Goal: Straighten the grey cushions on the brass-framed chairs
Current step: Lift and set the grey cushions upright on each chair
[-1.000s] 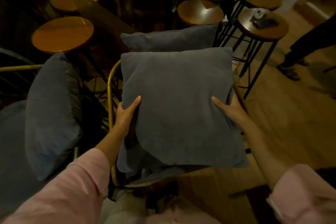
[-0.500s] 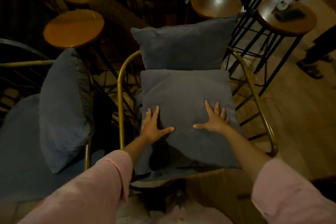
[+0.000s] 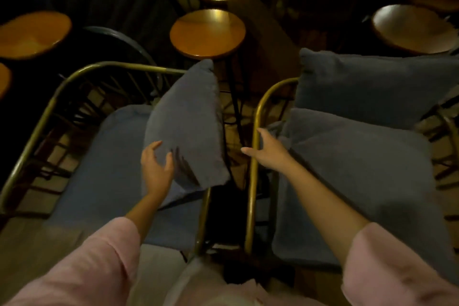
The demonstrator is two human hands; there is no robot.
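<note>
Two brass-framed chairs stand side by side. On the left chair (image 3: 49, 109) a grey cushion (image 3: 188, 122) leans on its edge against the right armrest, above a grey seat pad (image 3: 104, 181). My left hand (image 3: 156, 169) touches that cushion's lower left side with fingers curled and apart. On the right chair (image 3: 255, 117) one grey cushion (image 3: 360, 169) lies flat on the seat and another (image 3: 372, 82) stands against the back. My right hand (image 3: 268, 149) hovers open over the right chair's left armrest, holding nothing.
Round wooden stools stand behind the chairs: one (image 3: 208, 32) between them, one (image 3: 32, 32) at far left, one (image 3: 412, 27) at far right. A dark gap separates the two chairs. Wooden floor shows beneath the frames.
Both hands left the flat cushion on the right chair. The view swung left to the neighbouring chair, and my left hand reached its leaning cushion.
</note>
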